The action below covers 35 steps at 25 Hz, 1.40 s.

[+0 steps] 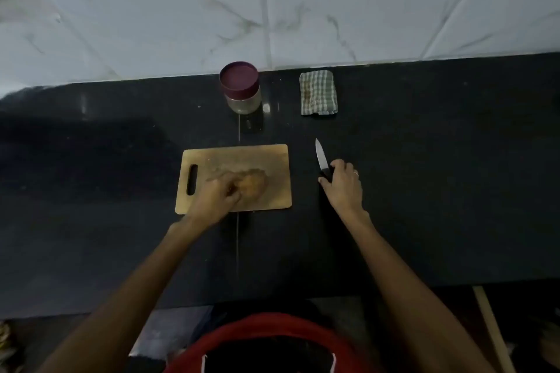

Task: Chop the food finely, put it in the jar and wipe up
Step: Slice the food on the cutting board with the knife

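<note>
A wooden cutting board (pixel 272 157) with a handle slot lies on the dark counter. A brownish lump of food (pixel 254 186) sits on it, blurred. My left hand (pixel 216 198) rests on the board with curled fingers holding the food's left side. To the right of the board lies a knife (pixel 320 156) with a white blade and black handle; my right hand (pixel 344 183) grips its handle on the counter. A glass jar (pixel 241 89) with a maroon lid on stands behind the board. A folded checked cloth (pixel 318 93) lies to the jar's right.
The black counter (pixel 439 175) runs left to right, with a white marble-tiled wall (pixel 272 3) behind it. Its front edge is near my red-clad body. A wooden strip (pixel 492 327) shows below the edge at right.
</note>
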Each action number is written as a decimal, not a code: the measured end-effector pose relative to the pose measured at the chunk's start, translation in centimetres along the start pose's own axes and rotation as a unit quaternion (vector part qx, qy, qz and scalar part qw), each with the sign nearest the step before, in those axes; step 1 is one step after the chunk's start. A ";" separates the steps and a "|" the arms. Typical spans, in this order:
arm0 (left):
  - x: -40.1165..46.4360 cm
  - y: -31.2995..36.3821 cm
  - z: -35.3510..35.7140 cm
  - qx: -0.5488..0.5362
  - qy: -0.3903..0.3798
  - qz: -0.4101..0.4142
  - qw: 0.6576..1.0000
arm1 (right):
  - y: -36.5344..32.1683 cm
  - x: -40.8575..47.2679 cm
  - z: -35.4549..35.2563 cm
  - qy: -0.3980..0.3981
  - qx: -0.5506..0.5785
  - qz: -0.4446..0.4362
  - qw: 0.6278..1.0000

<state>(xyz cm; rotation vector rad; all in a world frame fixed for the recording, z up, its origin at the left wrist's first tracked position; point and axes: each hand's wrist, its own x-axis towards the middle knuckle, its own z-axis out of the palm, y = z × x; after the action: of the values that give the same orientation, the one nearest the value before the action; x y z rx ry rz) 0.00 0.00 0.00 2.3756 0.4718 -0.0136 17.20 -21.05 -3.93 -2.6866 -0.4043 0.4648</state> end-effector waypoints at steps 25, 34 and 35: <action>-0.1 -7.4 -3.1 -0.074 -0.031 0.020 0.997 | -11.6 -9.5 4.5 -0.087 0.288 0.049 0.952; 2.0 -6.9 -0.5 0.080 -0.006 0.033 0.996 | -11.4 -10.3 4.9 -0.068 0.339 0.091 0.934; 2.4 -6.5 -0.5 0.091 -0.008 0.047 0.995 | -11.4 -10.2 4.8 -0.067 0.342 0.093 0.933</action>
<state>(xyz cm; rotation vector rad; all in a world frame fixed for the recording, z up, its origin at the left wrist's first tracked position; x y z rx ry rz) -0.04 5.60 -4.11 2.5719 0.3646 -0.0345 3.78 -12.92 -0.74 -2.0219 -0.0047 0.6969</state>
